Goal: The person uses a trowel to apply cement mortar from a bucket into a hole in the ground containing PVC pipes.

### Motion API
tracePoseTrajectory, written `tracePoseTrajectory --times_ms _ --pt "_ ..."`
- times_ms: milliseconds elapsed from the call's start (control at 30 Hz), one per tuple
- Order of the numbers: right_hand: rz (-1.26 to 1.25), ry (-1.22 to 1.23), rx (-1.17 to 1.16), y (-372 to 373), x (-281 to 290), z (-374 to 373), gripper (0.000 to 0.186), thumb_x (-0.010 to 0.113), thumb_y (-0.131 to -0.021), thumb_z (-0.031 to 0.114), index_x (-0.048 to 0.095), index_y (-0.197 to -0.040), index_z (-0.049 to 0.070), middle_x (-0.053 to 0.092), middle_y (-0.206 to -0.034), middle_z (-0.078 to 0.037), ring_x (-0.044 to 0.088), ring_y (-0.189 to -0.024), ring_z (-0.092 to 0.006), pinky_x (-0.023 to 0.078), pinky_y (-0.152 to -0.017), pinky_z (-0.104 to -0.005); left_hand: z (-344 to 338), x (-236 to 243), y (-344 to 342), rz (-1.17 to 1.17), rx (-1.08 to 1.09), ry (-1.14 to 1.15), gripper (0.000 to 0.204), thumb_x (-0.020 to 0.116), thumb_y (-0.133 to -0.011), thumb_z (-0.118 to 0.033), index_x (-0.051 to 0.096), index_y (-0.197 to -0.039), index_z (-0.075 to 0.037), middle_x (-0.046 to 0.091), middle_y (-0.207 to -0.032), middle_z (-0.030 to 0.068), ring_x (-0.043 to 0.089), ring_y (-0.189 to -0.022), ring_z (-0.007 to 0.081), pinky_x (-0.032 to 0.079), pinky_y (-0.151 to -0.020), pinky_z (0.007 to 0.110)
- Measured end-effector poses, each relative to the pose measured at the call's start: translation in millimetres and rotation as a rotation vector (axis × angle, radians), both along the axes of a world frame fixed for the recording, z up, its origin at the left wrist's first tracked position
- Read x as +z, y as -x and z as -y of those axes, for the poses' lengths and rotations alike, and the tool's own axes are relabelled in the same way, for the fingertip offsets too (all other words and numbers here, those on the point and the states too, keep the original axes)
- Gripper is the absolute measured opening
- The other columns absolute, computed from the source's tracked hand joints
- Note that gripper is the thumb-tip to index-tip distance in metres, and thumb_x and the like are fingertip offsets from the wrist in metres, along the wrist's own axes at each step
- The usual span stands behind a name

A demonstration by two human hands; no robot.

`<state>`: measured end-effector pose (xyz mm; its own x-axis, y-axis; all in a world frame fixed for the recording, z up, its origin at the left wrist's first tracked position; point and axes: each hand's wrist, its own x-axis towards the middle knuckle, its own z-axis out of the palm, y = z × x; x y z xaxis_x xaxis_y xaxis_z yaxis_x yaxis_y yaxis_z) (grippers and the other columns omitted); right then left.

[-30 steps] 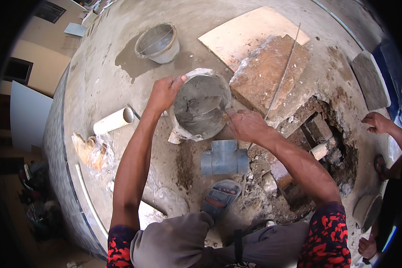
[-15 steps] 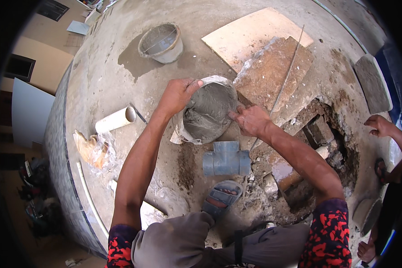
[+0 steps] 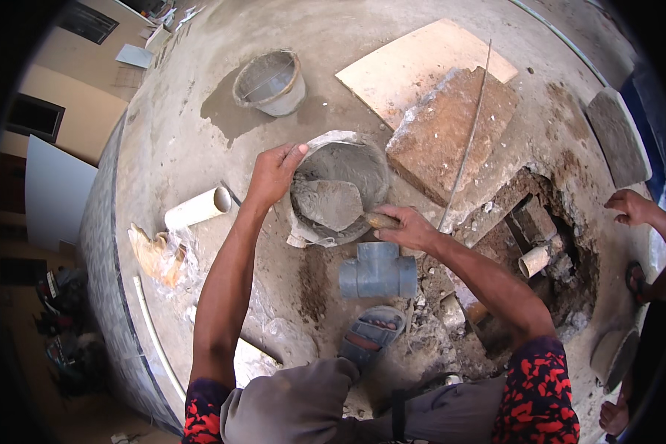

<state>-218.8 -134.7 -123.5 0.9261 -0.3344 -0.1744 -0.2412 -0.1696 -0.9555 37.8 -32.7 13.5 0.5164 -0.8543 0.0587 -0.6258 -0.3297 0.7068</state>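
Observation:
My left hand (image 3: 275, 175) grips the upper left rim of a bucket (image 3: 379, 159) smeared with grey cement. Inside it lies wet cement mortar (image 3: 344, 160). My right hand (image 3: 410, 228) is closed round the wooden handle of a trowel (image 3: 336, 205), whose mortar-covered blade lies in the bucket. Just below the bucket stands a grey-blue pipe tee (image 3: 378, 271), touched by neither hand.
A second bucket (image 3: 291, 98) with grey liquid stands beyond. At right are a broken slab (image 3: 459, 126), a thin rod (image 3: 475, 122), a board (image 3: 429, 55) and a dug hole (image 3: 562, 255). White pipe (image 3: 192, 209) lies left. Another person's hand (image 3: 629, 206) shows at far right.
My right hand has moved slightly down and left, and the trowel's handle and blade now show clearly. My left hand stays on the rim. The view has shifted slightly.

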Motion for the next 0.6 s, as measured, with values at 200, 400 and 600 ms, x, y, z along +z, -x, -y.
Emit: tracePoseTrajectory --times_ms 200,400,600 --pt "0.131 -0.196 -0.007 9.6 33.4 -7.0 0.050 0.070 -0.078 0.022 0.053 -0.122 0.005 0.063 -0.106 -0.011 0.060 -0.095 -0.0166 0.048 -0.082 -0.0303 -35.0 1.2 -60.9 -0.092 0.202 0.006 0.045 0.053 -0.092 -0.039 0.065 -0.101 0.003 0.064 -0.082 0.0056 0.053 -0.075 0.0118 0.044 -0.071 0.027" --pt "0.282 -0.086 -0.147 70.0 63.6 -1.4 0.047 0.070 -0.080 0.020 0.054 -0.121 0.003 0.063 -0.105 -0.012 0.060 -0.092 -0.0163 0.048 -0.080 -0.0300 -38.2 -0.1 -123.2 0.377 0.158 -0.192 0.045 0.051 -0.091 -0.043 0.063 -0.108 -0.003 0.066 -0.095 0.0216 0.063 -0.086 0.0330 0.047 -0.078 0.036" --pt "0.233 -0.097 -0.528 170.7 56.5 -22.2 0.045 0.072 -0.080 0.016 0.054 -0.119 0.003 0.065 -0.100 -0.011 0.060 -0.089 -0.0137 0.050 -0.078 -0.0293 -11.3 20.6 -77.7 0.276 -0.048 -0.257 0.044 0.050 -0.094 -0.031 0.053 -0.124 0.000 0.061 -0.111 0.0231 0.060 -0.103 0.0306 0.044 -0.090 0.036"
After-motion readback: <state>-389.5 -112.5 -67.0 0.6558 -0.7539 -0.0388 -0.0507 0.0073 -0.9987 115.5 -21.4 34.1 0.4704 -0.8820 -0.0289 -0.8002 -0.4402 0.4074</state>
